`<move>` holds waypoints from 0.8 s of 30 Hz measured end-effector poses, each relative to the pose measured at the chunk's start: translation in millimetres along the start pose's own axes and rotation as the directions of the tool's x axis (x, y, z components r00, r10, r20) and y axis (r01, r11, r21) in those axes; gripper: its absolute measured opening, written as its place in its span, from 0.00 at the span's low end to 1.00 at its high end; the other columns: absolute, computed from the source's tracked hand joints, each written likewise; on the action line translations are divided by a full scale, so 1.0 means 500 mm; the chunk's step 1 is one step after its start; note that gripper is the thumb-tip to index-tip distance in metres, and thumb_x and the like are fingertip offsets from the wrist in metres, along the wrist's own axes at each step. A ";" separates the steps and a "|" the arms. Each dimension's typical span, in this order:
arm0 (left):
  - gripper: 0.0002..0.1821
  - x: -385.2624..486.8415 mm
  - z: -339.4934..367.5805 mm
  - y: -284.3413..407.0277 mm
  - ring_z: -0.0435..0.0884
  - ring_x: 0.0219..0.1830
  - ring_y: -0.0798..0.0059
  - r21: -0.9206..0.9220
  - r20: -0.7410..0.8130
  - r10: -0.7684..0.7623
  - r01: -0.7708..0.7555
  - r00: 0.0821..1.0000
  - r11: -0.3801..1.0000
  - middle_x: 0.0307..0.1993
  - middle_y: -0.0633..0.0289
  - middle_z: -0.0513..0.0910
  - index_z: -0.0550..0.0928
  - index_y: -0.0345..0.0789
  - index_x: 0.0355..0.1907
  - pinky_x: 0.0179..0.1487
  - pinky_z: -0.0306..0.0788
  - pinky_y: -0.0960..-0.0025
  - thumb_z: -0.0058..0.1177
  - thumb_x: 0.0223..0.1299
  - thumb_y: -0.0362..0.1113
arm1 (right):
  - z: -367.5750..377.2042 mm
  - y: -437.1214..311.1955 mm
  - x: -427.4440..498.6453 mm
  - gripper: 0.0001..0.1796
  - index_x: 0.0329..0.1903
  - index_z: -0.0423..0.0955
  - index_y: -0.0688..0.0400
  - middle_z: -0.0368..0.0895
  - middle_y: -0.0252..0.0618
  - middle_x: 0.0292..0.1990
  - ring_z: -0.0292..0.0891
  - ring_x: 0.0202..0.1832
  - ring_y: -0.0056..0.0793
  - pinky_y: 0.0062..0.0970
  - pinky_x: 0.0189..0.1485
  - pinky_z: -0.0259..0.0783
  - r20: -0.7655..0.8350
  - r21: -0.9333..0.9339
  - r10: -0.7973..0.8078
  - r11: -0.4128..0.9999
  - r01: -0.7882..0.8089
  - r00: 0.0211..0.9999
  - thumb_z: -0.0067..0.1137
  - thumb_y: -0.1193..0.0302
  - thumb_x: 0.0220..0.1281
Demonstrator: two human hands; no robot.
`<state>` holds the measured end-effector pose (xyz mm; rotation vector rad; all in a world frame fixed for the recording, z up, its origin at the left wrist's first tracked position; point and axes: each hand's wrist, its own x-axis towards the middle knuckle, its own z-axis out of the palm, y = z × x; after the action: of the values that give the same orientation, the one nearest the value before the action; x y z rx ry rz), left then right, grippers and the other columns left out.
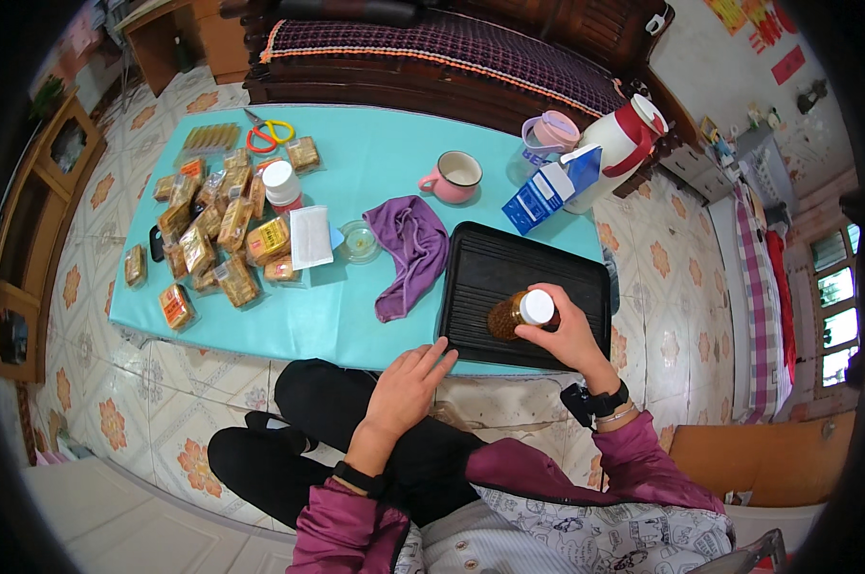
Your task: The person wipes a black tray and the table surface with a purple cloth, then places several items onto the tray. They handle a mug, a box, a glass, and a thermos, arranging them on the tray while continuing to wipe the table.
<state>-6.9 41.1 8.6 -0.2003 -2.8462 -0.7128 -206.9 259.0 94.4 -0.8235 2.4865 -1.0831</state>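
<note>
My right hand grips a jar near its white lid. Small brown contents show through the clear wall. The jar is over the right half of a black ribbed tray; whether it touches the tray I cannot tell. My left hand holds nothing, its fingers lightly spread by the tray's near left corner. A crumpled purple cloth lies against the tray's left side. Behind the tray stand a blue and white carton and a pink enamel mug.
Several wrapped snack packs cover the left of the turquoise tabletop. Among them stands a white-capped bottle. Scissors, a small glass dish, a thermos flask and a lidded pink cup are there too.
</note>
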 end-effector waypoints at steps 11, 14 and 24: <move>0.29 -0.015 -0.025 0.004 0.79 0.60 0.58 -0.082 -0.288 -0.132 0.113 0.948 0.990 0.59 0.58 0.79 0.79 0.38 0.62 0.65 0.74 0.60 0.57 0.53 0.26 | 0.012 0.014 0.084 0.50 0.74 0.60 0.63 0.74 0.51 0.64 0.75 0.63 0.42 0.38 0.66 0.71 -0.109 -0.195 -0.123 0.976 0.100 0.986 0.79 0.59 0.54; 0.24 -0.051 -0.067 -0.013 0.81 0.53 0.56 -0.036 -0.475 -0.275 0.294 0.836 0.955 0.52 0.58 0.81 0.82 0.36 0.56 0.59 0.75 0.58 0.59 0.52 0.26 | 0.006 -0.045 0.044 0.45 0.70 0.64 0.65 0.73 0.51 0.61 0.74 0.59 0.45 0.39 0.63 0.70 -0.356 -0.348 -0.332 0.914 0.206 0.873 0.79 0.67 0.51; 0.06 -0.113 -0.085 -0.062 0.81 0.34 0.63 -0.037 -0.612 -0.401 0.483 0.681 0.875 0.33 0.63 0.81 0.84 0.37 0.35 0.41 0.74 0.62 0.61 0.52 0.29 | 0.271 -0.228 0.168 0.34 0.63 0.72 0.59 0.75 0.51 0.60 0.73 0.62 0.53 0.43 0.64 0.71 0.092 -0.201 -0.525 0.822 0.533 0.846 0.75 0.68 0.53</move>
<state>49.4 -11.1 18.5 0.6593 -2.2876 -0.5324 -164.3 68.3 84.5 -1.6630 2.4352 -0.9362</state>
